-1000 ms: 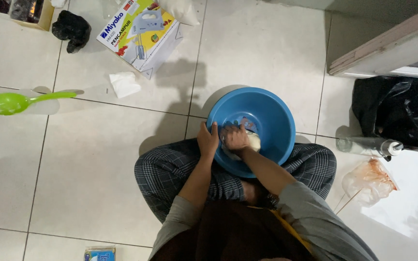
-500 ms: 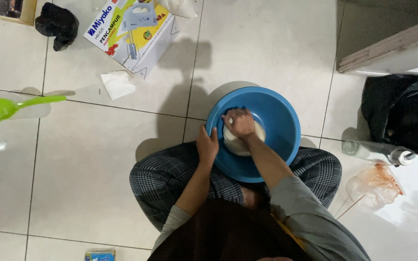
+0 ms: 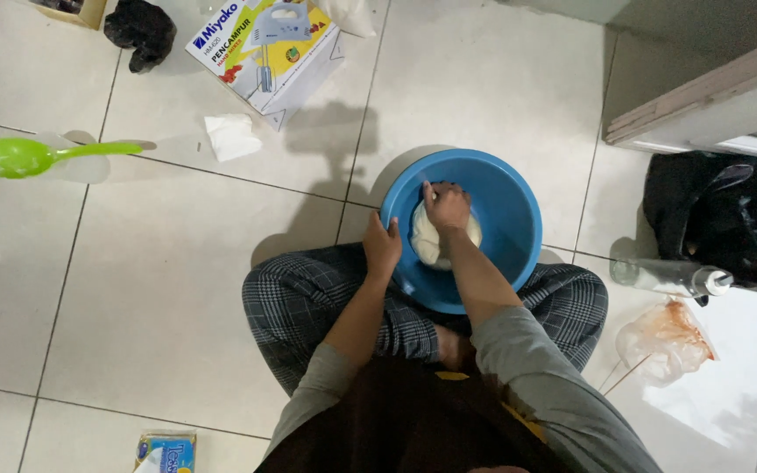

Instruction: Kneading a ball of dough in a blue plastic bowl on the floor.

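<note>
Looking down, we see our fingers hidden: the right hand [image 3: 446, 208] is curled into the dough [image 3: 438, 241], so its fingertips are buried, pressing rather than lifting. Our left hand [image 3: 382, 248] rests on the near-left rim of the bowl [image 3: 510, 206], fingers folded over the edge; how tightly they grip we cannot tell. Much of the dough lies under the right hand and forearm.

What shows of the dough is a pale, off-white, smooth lump sitting in the bottom of the bowl. That bowl is round, blue plastic, standing on the tiled floor just ahead of our crossed legs in checked trousers.

Up and left of the bowl lies a box [image 3: 266, 51], white with yellow and blue panels and a picture of a hand mixer, tilted and cut by the top edge. Between it and the bowl, a crumpled white tissue [image 3: 231, 136]. Far left of the bowl, a green spoon [image 3: 37, 155]. Right of the bowl, a black bag [image 3: 718, 215], a clear bottle [image 3: 669, 276] lying flat, and a thin plastic bag [image 3: 666, 340] stained reddish. Down and left of the bowl, a small blue-and-yellow packet [image 3: 165, 451], cut off at the bottom edge.
</note>
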